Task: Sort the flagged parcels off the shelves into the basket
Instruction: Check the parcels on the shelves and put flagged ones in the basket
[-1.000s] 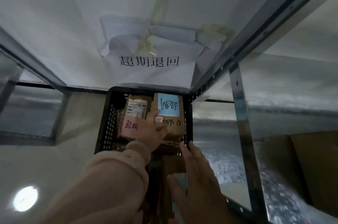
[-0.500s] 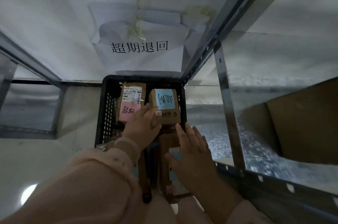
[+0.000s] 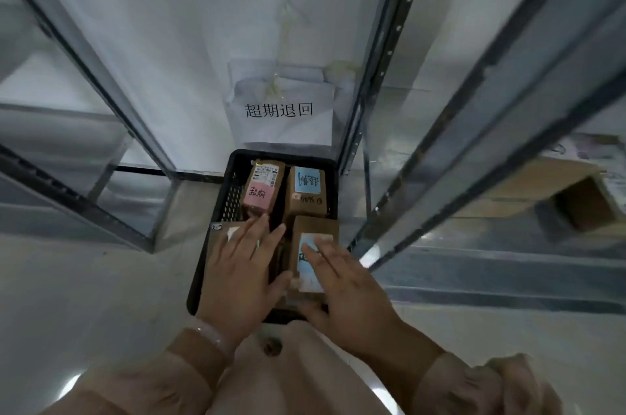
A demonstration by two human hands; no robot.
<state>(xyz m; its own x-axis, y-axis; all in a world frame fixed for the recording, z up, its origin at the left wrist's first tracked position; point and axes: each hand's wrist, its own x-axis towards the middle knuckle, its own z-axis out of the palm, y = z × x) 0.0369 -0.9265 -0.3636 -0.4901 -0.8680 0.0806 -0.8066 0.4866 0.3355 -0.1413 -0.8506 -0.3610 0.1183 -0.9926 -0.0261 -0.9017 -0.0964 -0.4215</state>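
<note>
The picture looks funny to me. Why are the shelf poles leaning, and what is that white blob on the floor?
Head view: the wide-angle lens splays the shelf posts outward; the white blob on the floor is light glare; the cardboard box at right is blurred, the pink label sharp.

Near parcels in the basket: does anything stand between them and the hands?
Nothing visible does. The left hand rests on the near left parcel, the right hand on the near right parcel; both parcels already sit in the basket.
</note>
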